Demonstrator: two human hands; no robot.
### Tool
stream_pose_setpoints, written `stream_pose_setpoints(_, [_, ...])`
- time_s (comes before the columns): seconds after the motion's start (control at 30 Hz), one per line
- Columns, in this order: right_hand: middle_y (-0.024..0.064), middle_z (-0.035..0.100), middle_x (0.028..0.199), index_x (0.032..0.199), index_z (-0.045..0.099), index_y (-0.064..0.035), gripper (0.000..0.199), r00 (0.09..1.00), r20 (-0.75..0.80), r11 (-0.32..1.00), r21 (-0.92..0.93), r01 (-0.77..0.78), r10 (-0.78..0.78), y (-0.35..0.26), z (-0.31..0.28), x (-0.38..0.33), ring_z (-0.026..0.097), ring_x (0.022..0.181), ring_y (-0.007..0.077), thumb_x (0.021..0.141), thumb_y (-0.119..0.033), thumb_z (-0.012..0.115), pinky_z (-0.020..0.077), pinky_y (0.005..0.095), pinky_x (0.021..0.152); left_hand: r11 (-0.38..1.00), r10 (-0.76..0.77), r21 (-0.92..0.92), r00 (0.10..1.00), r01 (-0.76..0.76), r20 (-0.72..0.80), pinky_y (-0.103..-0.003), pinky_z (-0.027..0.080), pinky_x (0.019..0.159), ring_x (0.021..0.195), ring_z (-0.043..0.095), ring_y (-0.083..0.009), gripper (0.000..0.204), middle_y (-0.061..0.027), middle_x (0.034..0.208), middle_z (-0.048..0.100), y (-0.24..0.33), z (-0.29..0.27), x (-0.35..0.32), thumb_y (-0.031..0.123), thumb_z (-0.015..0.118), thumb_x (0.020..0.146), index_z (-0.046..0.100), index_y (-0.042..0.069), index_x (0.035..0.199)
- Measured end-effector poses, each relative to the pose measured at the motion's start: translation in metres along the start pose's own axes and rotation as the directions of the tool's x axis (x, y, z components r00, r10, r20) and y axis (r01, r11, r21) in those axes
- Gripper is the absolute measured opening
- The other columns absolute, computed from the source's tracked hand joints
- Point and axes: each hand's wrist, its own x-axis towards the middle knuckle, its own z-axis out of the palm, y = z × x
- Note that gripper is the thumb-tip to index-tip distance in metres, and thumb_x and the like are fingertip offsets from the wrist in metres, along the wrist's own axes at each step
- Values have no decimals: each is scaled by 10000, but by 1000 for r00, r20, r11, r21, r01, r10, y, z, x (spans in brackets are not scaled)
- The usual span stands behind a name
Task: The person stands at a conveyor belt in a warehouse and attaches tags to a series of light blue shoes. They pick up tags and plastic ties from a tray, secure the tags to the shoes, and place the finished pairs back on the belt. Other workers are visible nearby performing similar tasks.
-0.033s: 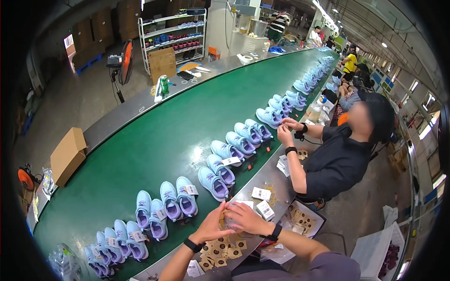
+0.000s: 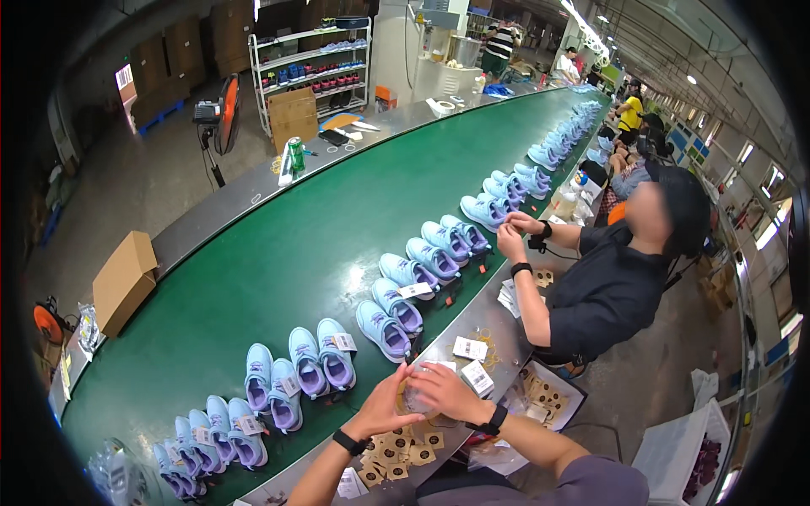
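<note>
My left hand (image 2: 381, 406) and my right hand (image 2: 447, 393) are cupped toward each other at the near edge of the belt, fingertips almost meeting. Between them shows part of a clear, rounded thing (image 2: 414, 400), mostly hidden by my fingers. Just below lies a heap of small tan square cards (image 2: 395, 454) with dark round marks. Right of my right hand are stacks of white printed tags (image 2: 477, 379) and loose yellow rubber bands (image 2: 489, 341). Beyond my fingertips stands a light blue sneaker (image 2: 384, 331) with a purple lining.
Light blue sneakers (image 2: 310, 363), several with white tags, line the near side of the green conveyor belt (image 2: 245, 278). On my right a co-worker (image 2: 612, 282) bends both hands near the shoes. An open carton (image 2: 125, 282) and a green can (image 2: 295, 153) stand along the far ledge.
</note>
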Motion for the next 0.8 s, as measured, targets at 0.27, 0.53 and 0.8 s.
stream_pose_setpoints(0.27, [-24,584,828,715,669,-163,65,953,-272,985,-72,-158,133,-5,-26,-3,540,781,175,692,-218,695,408,320,636,938,164,333,970,-97,-179,-431,310,1039,1244,394,-362,1063,-208,1343,409,19,22,25,301,798,642,137,-18,1411])
stream_pose_setpoints(0.53, [45,599,799,788,591,-57,81,732,-419,703,701,-116,538,-5,-47,6,577,771,168,816,-126,623,477,294,694,974,112,222,932,-34,-346,-373,445,866,1002,562,-349,917,-171,1139,581,-8,63,37,59,734,694,173,-15,1415])
stream_pose_setpoints(0.8, [77,630,758,826,508,-15,80,851,39,501,793,-346,524,-36,-83,-17,615,691,123,904,-29,507,497,240,648,987,-123,1,761,161,-637,-314,449,862,1011,565,-255,409,-157,1136,561,1,19,-18,77,670,768,537,11,1150])
